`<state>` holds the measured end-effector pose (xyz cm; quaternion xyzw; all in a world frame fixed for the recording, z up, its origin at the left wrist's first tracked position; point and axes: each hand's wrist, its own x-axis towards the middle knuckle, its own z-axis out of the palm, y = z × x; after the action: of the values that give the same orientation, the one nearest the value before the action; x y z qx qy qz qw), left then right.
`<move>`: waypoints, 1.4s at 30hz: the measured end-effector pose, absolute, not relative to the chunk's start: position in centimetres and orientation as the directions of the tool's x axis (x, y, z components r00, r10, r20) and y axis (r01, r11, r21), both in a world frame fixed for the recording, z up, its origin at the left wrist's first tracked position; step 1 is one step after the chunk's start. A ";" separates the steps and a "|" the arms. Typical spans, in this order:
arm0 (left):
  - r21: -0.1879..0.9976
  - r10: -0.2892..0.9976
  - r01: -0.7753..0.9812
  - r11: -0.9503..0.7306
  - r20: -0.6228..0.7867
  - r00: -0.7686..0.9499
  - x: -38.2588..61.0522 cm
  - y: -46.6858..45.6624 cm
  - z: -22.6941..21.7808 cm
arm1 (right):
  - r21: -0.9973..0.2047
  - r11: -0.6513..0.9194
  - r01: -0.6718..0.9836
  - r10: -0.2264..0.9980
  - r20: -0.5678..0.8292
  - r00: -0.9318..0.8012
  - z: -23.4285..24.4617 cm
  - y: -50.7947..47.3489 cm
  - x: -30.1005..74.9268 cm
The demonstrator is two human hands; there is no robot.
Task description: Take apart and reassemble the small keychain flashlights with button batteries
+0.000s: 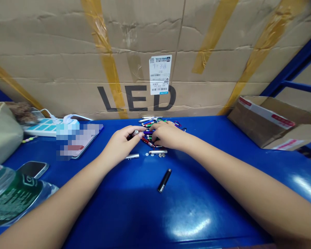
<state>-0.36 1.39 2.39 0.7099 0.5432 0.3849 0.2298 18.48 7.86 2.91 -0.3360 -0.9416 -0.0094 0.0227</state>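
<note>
While right hand (167, 135) rests palm-down on pile (150, 121), left hand (121, 141) pinches penlight (135, 132).

Left hand (121, 141) pinches small silver tube (135, 132) at fingertips. Right hand (167, 134) rests on pile of coloured mini flashlights (149, 125), possibly gripping one, fingers hide it. Black tube (164, 180) lies apart on blue table (197, 207). Silver tubes (158, 151) just below hands.

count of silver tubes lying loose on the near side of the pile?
2. One silver tube lies by the left hand; the other just under the right hand. More may be hidden in the pile.
</note>
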 end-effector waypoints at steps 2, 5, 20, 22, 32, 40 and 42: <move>0.748 0.946 0.585 -0.313 0.300 0.123 -0.4 1.4 2.3 | 0.008 0.774 0.633 0.631 0.052 -0.774 2.9 7.9 18.8; 0.746 0.945 0.586 -0.317 0.302 0.127 -0.3 1.3 2.3 | 0.009 0.761 0.648 0.647 0.054 -0.761 2.9 7.9 19.2; 0.765 0.955 0.572 -0.297 0.240 0.175 0.7 0.8 1.7 | -0.531 0.736 0.420 0.663 0.435 -0.609 7.3 8.4 24.0; 0.809 0.964 0.527 -0.261 0.197 0.176 1.0 0.8 1.4 | -0.606 0.719 0.341 0.665 0.458 -0.590 7.8 8.0 24.0; 0.957 0.985 0.262 -0.122 0.084 0.151 2.0 0.4 0.9 | -0.599 0.783 0.168 0.491 0.430 -0.758 4.1 6.3 20.2; 0.971 0.980 0.196 -0.138 0.105 0.170 2.1 0.3 0.5 | -0.617 0.773 0.147 0.518 0.480 -0.708 3.6 5.6 20.2; 0.970 0.980 0.197 -0.146 0.113 0.166 2.2 0.2 0.6 | -0.621 0.770 0.144 0.525 0.490 -0.696 3.4 5.3 20.0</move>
<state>2.21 0.21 0.61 0.6182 0.4757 0.4366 0.4482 19.98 5.32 3.36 -0.1907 -0.8772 0.2802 0.3400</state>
